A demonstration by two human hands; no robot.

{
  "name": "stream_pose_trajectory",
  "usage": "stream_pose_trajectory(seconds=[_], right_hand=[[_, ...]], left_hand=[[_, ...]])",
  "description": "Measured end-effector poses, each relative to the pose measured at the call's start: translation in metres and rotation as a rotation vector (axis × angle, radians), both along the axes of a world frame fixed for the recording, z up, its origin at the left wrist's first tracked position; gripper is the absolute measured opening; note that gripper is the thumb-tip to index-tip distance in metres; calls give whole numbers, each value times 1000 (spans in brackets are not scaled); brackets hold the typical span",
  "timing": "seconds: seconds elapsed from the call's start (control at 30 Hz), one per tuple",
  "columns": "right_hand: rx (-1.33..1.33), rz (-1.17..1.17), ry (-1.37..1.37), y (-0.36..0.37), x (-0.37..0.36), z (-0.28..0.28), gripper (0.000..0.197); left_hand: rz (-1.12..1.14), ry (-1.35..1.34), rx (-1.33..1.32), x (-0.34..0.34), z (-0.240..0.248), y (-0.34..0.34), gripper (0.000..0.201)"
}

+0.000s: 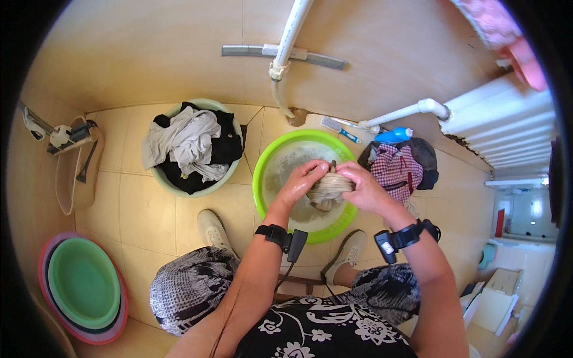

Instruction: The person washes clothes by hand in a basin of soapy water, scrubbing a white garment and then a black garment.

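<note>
Gripping crumpled beige cloth (329, 190); wet hands (302, 181) over round basin (258, 186).

Head view: taken from the left of two fisheye cameras worn side by side on the head, upright, unmirrored, pointed steeply down.
Left hand (305, 180) and right hand (362, 186): seen from above, on the wearer's side, at close range.
Green basin (258, 182): looked into from above, just right of the view's middle.
Beige wall (149, 59): faced across the top, its base bent by the lens.
Stacked basins (83, 283): caught toward the lower-left rim.
View corners: blackened by the round lens edge.
</note>
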State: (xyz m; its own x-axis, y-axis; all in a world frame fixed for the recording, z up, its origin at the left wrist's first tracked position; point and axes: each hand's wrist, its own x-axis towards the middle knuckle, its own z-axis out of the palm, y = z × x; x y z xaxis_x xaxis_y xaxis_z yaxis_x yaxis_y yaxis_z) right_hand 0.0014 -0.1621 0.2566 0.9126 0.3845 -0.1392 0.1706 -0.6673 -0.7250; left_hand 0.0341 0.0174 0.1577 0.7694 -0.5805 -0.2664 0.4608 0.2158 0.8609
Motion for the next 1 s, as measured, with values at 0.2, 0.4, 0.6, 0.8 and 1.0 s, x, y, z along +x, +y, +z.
stream_pose_trajectory(seconds=[0.2,0.4,0.6,0.8,1.0], right_hand=[[262,-284,134,8,-14,77,38],[828,-779,120,21,-19,67,37],[768,-487,221,20,0,64,47],[1152,-343,476,8,7,77,68],[864,-299,290,-7,5,86,32]], left_hand=[[-68,12,-261,-5,64,-11,48],[-81,292,-795,-44,93,-32,57],[92,296,-438,-40,118,-12,41],[-25,304,-218,-45,147,-23,25],[-211,27,53,-42,155,-45,25]])
